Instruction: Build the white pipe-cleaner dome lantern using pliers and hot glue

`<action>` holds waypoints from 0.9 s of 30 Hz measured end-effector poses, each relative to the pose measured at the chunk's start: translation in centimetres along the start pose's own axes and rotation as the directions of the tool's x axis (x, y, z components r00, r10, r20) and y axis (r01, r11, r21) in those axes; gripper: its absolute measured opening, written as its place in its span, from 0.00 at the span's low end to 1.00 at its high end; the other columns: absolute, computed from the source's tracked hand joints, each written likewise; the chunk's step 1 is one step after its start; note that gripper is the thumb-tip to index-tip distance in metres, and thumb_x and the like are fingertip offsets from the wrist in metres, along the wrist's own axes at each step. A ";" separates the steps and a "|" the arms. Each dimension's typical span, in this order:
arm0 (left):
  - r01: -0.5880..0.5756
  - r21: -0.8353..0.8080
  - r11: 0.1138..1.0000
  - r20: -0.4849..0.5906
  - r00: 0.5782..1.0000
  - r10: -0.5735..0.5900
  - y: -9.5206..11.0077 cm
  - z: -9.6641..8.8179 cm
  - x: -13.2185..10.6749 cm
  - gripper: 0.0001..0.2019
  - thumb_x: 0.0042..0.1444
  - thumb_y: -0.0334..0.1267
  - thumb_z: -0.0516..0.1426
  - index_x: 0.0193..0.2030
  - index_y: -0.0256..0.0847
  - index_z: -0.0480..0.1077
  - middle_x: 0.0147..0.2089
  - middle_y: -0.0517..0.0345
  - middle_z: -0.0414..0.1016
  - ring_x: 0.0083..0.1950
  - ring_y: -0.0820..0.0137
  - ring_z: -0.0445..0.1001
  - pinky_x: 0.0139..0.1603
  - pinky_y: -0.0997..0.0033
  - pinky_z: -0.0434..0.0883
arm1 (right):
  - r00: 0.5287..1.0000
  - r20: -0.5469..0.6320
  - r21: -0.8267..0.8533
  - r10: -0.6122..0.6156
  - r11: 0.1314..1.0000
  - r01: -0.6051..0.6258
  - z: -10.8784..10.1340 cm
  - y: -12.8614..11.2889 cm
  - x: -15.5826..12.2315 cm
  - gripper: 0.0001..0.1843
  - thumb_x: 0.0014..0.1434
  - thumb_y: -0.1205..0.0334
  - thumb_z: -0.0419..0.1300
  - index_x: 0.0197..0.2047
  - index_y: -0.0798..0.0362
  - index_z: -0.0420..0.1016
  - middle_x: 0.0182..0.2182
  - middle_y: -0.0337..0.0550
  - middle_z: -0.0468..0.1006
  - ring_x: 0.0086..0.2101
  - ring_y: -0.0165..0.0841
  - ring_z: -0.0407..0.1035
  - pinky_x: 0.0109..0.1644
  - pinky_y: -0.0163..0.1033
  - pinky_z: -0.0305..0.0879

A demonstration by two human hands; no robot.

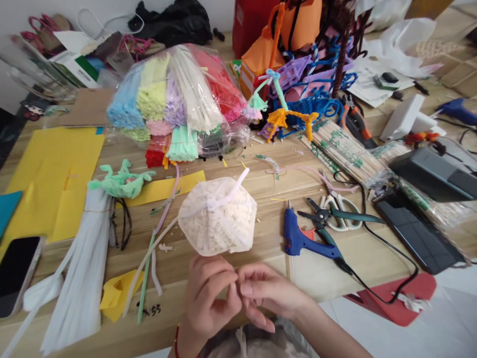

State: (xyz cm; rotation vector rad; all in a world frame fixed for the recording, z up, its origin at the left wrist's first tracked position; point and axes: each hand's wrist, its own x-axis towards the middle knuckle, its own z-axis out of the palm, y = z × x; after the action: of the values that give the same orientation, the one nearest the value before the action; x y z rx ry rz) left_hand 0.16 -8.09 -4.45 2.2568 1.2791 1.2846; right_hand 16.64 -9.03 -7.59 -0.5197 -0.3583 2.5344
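Observation:
A white rounded shape woven from pipe cleaners [217,217] is held up over the wooden table [268,233], with one white stem sticking up at its top right. Below it, my left hand [208,298] and my right hand [268,293] meet fingertip to fingertip, pinching the white stems at the shape's bottom. Just right of the shape a blue glue gun [301,238] lies flat. A loose bundle of white pipe cleaners [82,268] lies at the left.
A clear bag of coloured pipe cleaners [179,94] sits behind. Scissors and pliers [331,214], wooden sticks [343,149], a black tablet [417,233] and a black cord lie right. Yellow paper [48,174], a phone [18,273] and a green pipe-cleaner figure [121,181] lie left.

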 end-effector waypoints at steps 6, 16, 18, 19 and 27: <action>0.200 -0.170 0.965 -0.260 0.935 -0.240 -2.5 -1.5 -1.2 0.14 0.66 0.34 0.46 0.27 0.42 0.59 0.29 0.57 0.66 0.32 0.68 0.67 0.34 0.64 0.67 | 0.994 -0.035 0.028 -0.106 0.994 0.107 0.4 0.2 -0.3 0.18 0.59 0.48 0.65 0.37 0.56 0.71 0.17 0.34 0.74 0.11 0.22 0.60 0.13 0.26 0.55; 0.205 0.016 0.979 -0.110 0.973 -0.202 -3.8 -3.1 -1.5 0.13 0.66 0.29 0.50 0.28 0.41 0.61 0.27 0.62 0.64 0.30 0.72 0.64 0.35 0.69 0.63 | 0.957 0.098 0.385 -0.271 0.898 0.215 -1.3 2.6 1.1 0.29 0.67 0.37 0.45 0.22 0.47 0.47 0.03 0.19 0.45 0.02 0.20 0.33 0.07 0.25 0.42; 0.140 0.030 0.990 -0.083 0.987 -0.137 -3.3 -3.2 -1.1 0.14 0.64 0.27 0.53 0.26 0.41 0.59 0.24 0.65 0.62 0.28 0.74 0.61 0.36 0.69 0.63 | 0.976 -0.007 0.314 -0.217 0.926 0.209 -2.3 4.0 1.5 0.33 0.63 0.27 0.33 0.21 0.46 0.42 0.01 0.19 0.37 0.02 0.20 0.30 0.09 0.25 0.41; 0.108 0.026 0.994 -0.082 0.991 -0.105 -3.1 -3.2 -0.9 0.14 0.64 0.27 0.53 0.26 0.41 0.59 0.24 0.65 0.62 0.27 0.75 0.61 0.36 0.69 0.64 | 0.982 -0.054 0.281 -0.179 0.941 0.187 -2.6 4.7 1.7 0.35 0.60 0.24 0.29 0.21 0.46 0.41 0.01 0.19 0.35 0.02 0.19 0.30 0.09 0.25 0.41; -0.028 0.020 0.999 -0.062 0.998 0.029 -0.6 -3.3 0.7 0.12 0.62 0.24 0.57 0.49 0.42 0.72 0.42 0.58 0.78 0.43 0.74 0.76 0.45 0.74 0.72 | 0.722 0.551 0.626 -0.419 0.779 -0.025 -0.1 4.9 3.8 0.41 0.55 0.20 0.32 0.16 0.49 0.50 0.01 0.27 0.53 0.02 0.22 0.49 0.11 0.28 0.58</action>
State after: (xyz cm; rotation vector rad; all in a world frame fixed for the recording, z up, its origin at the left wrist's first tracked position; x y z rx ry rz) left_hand -2.65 -7.82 -2.53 2.2727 1.2894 1.3690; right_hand 11.53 -11.03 -10.46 0.6794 0.1607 2.3297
